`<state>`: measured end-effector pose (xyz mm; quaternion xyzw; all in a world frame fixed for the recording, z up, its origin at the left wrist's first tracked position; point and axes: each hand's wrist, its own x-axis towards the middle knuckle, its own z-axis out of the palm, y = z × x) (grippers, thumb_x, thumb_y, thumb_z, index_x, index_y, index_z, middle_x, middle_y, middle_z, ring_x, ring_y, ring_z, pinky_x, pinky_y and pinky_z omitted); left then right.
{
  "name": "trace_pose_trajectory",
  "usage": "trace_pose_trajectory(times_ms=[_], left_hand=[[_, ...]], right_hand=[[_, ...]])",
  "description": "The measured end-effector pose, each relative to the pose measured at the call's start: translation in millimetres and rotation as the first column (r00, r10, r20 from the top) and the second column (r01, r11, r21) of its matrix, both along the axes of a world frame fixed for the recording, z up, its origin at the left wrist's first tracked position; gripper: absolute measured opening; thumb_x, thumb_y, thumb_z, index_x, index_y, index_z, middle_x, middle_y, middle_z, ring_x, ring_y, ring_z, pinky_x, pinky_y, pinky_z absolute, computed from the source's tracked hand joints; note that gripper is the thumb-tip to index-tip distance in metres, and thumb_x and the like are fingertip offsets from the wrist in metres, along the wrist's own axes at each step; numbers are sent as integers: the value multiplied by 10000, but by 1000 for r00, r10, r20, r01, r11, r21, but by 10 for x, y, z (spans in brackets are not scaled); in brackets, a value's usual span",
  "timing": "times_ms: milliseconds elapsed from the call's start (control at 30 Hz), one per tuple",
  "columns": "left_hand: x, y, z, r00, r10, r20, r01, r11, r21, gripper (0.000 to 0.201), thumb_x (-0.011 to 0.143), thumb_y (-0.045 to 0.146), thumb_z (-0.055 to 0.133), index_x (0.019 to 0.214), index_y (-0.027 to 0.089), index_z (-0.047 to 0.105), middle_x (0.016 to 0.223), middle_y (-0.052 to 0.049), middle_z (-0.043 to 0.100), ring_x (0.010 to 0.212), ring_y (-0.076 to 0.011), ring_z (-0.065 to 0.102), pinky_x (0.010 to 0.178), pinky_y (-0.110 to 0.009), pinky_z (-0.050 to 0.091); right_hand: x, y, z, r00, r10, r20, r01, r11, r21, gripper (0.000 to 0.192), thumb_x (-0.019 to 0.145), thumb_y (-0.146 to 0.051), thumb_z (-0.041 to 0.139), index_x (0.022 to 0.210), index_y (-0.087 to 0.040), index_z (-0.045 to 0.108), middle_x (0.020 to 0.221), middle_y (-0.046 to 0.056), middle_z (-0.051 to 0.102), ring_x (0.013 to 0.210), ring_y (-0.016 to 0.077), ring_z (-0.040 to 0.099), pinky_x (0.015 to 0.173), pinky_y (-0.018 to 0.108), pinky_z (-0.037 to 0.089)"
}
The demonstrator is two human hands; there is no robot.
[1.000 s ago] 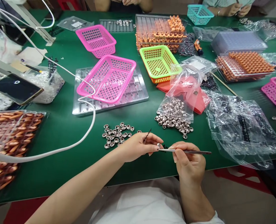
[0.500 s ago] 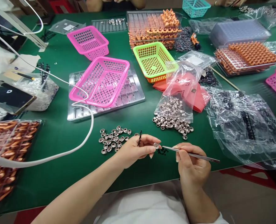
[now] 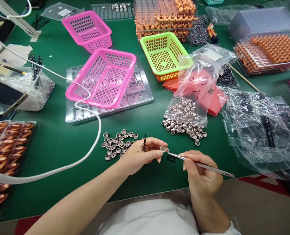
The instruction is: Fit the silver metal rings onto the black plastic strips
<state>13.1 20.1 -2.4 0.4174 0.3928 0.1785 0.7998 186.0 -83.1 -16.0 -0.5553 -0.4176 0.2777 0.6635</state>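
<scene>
bare green mat (image 3: pixel 61 143) left of hands; white cable (image 3: pixel 86 156) crosses it.

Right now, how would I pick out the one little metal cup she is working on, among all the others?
Start at the green table and find the near edge, where the left hand and right hand meet. The metal cup sits pinched in the left fingertips, with the tweezers pointing at it. Unlike the loose cups lying beside it, it is lifted off the table.
</scene>
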Motion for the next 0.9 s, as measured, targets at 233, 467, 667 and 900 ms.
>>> trace_pose_trajectory(times_ms=[233,467,667,900], left_hand=[[32,-3,76,999,22,26,-23,999,39,162,821,193,740,973,138,719,897,-45,751,642,-94,630,571,-204,466],[24,-14,59,997,47,62,-48,999,14,192,822,176,738,1002,137,684,909,-40,748,659,-96,644,638,-223,529],[13,-31,68,999,24,49,-26,999,35,178,843,179,722,1011,137,681,916,-33,730,675,-93,645,665,-223,540],[24,-32,89,999,31,30,-33,996,80,169,848,179,706,1007,140,667,904,-32,708,658,-95,624,628,-222,530]], right_hand=[[5,-10,-13,997,30,65,-28,999,-27,237,858,-39,664,976,-239,708,902,19,758,729,150,695,542,264,557],[-7,2,-11,995,33,92,-30,999,-35,245,857,-29,660,977,-235,712,899,17,760,739,150,697,583,276,580],[-8,5,-8,994,35,105,-32,999,-26,253,851,-22,661,984,-231,712,907,20,762,737,147,695,590,275,580],[-18,15,-2,995,27,96,-24,999,-31,234,862,-33,649,969,-232,706,876,17,756,779,163,709,621,290,594]])
